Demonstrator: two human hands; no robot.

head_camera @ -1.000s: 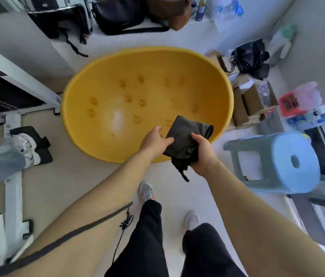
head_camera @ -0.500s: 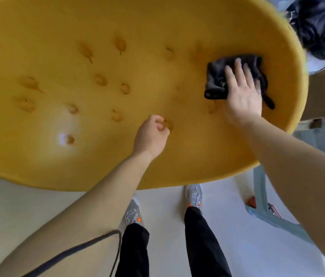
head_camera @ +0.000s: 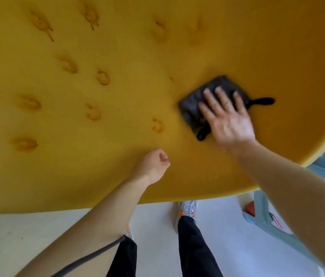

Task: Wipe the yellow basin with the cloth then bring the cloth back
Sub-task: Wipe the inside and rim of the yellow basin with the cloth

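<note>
Head view is showing the right hand (head_camera: 229,124) pressing the dark cloth (head_camera: 195,104) flat against the inside of the yellow basin (head_camera: 117,47), fingers straight and slightly spread. Compared with half a second ago, the cloth is lying farther from the right rim, nearer the middle. The left hand (head_camera: 151,164) is curling in a fist, holding nothing, near brownish stains (head_camera: 93,114).
</note>
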